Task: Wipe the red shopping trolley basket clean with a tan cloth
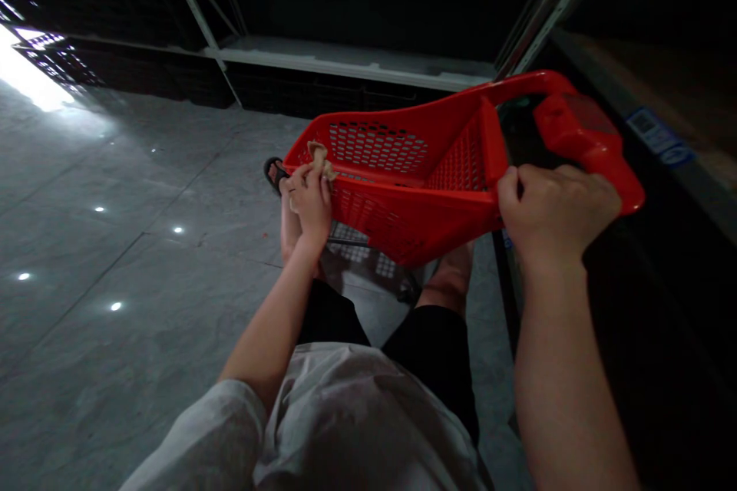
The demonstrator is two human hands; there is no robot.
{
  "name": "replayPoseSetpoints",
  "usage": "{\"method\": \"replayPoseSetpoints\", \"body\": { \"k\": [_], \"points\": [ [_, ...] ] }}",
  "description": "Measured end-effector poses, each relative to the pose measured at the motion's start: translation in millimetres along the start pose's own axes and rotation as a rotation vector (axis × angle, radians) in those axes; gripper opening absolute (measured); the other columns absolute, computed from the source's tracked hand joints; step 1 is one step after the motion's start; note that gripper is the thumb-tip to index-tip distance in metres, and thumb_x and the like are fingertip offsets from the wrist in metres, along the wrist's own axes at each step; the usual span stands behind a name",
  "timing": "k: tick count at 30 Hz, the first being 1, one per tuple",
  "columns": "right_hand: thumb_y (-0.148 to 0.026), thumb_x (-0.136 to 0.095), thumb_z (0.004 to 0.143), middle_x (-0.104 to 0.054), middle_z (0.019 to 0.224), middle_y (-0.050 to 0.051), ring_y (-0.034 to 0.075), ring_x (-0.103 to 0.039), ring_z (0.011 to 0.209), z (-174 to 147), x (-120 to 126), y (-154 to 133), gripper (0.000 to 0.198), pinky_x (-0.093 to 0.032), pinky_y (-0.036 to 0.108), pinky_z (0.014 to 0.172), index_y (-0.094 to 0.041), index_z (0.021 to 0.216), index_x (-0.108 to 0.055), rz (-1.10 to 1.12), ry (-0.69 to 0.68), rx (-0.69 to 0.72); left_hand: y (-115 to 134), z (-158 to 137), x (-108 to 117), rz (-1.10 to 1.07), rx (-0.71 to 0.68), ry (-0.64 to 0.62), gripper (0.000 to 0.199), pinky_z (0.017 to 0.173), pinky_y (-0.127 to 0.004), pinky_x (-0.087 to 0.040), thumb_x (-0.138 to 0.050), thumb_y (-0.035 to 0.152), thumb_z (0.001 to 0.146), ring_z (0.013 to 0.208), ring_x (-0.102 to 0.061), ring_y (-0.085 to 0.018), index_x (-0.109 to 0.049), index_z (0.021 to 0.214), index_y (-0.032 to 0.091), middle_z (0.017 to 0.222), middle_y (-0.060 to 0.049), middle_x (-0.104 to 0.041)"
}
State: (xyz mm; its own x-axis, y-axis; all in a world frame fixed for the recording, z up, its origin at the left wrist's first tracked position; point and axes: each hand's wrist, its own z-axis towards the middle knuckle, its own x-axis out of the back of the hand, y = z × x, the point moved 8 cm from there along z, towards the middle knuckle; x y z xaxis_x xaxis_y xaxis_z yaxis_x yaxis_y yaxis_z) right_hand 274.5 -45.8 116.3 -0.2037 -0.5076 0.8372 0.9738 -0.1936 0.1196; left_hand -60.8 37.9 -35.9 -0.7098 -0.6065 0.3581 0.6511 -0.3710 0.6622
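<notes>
A red plastic shopping cart (461, 123) with perforated walls stands in front of me, its handle end to the right. My left hand (314, 199) is at the cart's left end, its fingers closed on a crumpled tan cloth (318, 157) against the rim. Wrapped round the cart's near side by the handle is my right hand (556, 207), a closed fist. The palm side of both hands is hidden.
Behind the cart runs a white metal shelf rack (345, 60) with dark crates on it. A dark counter edge with a blue label (659, 136) lies close on the right. Grey tiled floor (115, 245) spreads to the left.
</notes>
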Motion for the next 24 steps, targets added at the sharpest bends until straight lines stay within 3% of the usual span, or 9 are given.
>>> {"method": "replayPoseSetpoints", "body": {
  "k": [3, 6, 8, 10, 12, 16, 18, 20, 24],
  "points": [
    [-0.033, -0.042, 0.096, -0.068, 0.074, 0.014, 0.024, -0.054, 0.070, -2, 3, -2, 0.041, -0.026, 0.036, 0.068, -0.015, 0.087, -0.079, -0.012, 0.032, -0.002, 77, -41, -39, -0.081, -0.062, 0.030, 0.028, 0.114, -0.047, -0.045, -0.040, 0.037, 0.109, 0.122, -0.058, -0.024, -0.064, 0.118, 0.025, 0.125, -0.010, -0.062],
    [-0.034, -0.038, 0.098, -0.070, 0.076, 0.016, 0.025, -0.057, 0.072, -4, 5, -7, 0.046, -0.028, 0.035, 0.068, -0.015, 0.091, -0.080, -0.035, 0.031, 0.042, 153, -72, -67, -0.173, -0.156, -0.111, 0.032, 0.113, -0.039, -0.048, -0.041, 0.022, 0.107, 0.126, -0.057, -0.021, -0.059, 0.133, 0.024, 0.132, -0.010, -0.061],
    [-0.035, -0.036, 0.100, -0.071, 0.078, 0.017, 0.026, -0.058, 0.072, -5, 6, -11, 0.049, -0.028, 0.035, 0.068, -0.015, 0.093, -0.080, -0.054, 0.020, 0.063, 181, -82, -74, -0.212, -0.216, -0.241, 0.039, 0.112, -0.035, -0.048, -0.041, 0.015, 0.105, 0.128, -0.057, -0.019, -0.059, 0.137, 0.028, 0.135, -0.008, -0.060],
    [-0.035, -0.037, 0.099, -0.072, 0.078, 0.017, 0.026, -0.059, 0.073, -5, 7, -12, 0.048, -0.027, 0.036, 0.067, -0.015, 0.093, -0.080, -0.074, 0.015, 0.062, 181, -85, -74, -0.224, -0.242, -0.334, 0.041, 0.113, -0.034, -0.048, -0.043, 0.013, 0.102, 0.130, -0.058, -0.018, -0.060, 0.135, 0.030, 0.137, -0.006, -0.060],
    [-0.033, -0.040, 0.097, -0.073, 0.078, 0.019, 0.027, -0.059, 0.073, -5, 8, -12, 0.046, -0.026, 0.037, 0.067, -0.012, 0.093, -0.081, -0.092, 0.020, 0.035, 157, -82, -69, -0.218, -0.190, -0.352, 0.038, 0.115, -0.035, -0.048, -0.047, 0.012, 0.100, 0.130, -0.059, -0.019, -0.062, 0.131, 0.027, 0.136, -0.007, -0.061],
    [-0.031, -0.042, 0.095, -0.073, 0.081, 0.023, 0.026, -0.058, 0.071, -3, 6, -12, 0.046, -0.023, 0.038, 0.066, -0.008, 0.095, -0.081, -0.073, 0.024, -0.022, 87, -81, -64, -0.121, 0.139, -0.296, 0.031, 0.112, -0.043, -0.051, -0.056, 0.011, 0.093, 0.126, -0.062, -0.025, -0.061, 0.123, 0.018, 0.130, -0.014, -0.063],
    [-0.031, -0.042, 0.094, -0.073, 0.082, 0.024, 0.027, -0.058, 0.070, -1, 6, -14, 0.046, -0.022, 0.038, 0.066, -0.008, 0.097, -0.082, -0.066, 0.025, -0.024, 79, -90, -69, -0.032, 0.239, -0.312, 0.025, 0.112, -0.048, -0.051, -0.056, 0.012, 0.094, 0.126, -0.061, -0.029, -0.062, 0.118, 0.015, 0.127, -0.018, -0.065],
    [-0.031, -0.042, 0.094, -0.074, 0.081, 0.024, 0.027, -0.057, 0.070, 0, 6, -16, 0.046, -0.022, 0.038, 0.066, -0.008, 0.097, -0.082, -0.067, 0.028, -0.019, 101, -102, -81, -0.003, 0.181, -0.373, 0.023, 0.112, -0.051, -0.051, -0.054, 0.015, 0.096, 0.128, -0.061, -0.032, -0.063, 0.117, 0.015, 0.127, -0.019, -0.066],
    [-0.030, -0.042, 0.094, -0.074, 0.080, 0.023, 0.026, -0.058, 0.071, 0, 8, -23, 0.045, -0.022, 0.038, 0.066, -0.007, 0.094, -0.081, -0.072, 0.010, 0.026, 179, -125, -99, -0.146, -0.133, -0.479, 0.032, 0.114, -0.045, -0.052, -0.056, 0.019, 0.097, 0.137, -0.055, -0.028, -0.060, 0.129, 0.022, 0.139, -0.014, -0.062]
  ]
}}
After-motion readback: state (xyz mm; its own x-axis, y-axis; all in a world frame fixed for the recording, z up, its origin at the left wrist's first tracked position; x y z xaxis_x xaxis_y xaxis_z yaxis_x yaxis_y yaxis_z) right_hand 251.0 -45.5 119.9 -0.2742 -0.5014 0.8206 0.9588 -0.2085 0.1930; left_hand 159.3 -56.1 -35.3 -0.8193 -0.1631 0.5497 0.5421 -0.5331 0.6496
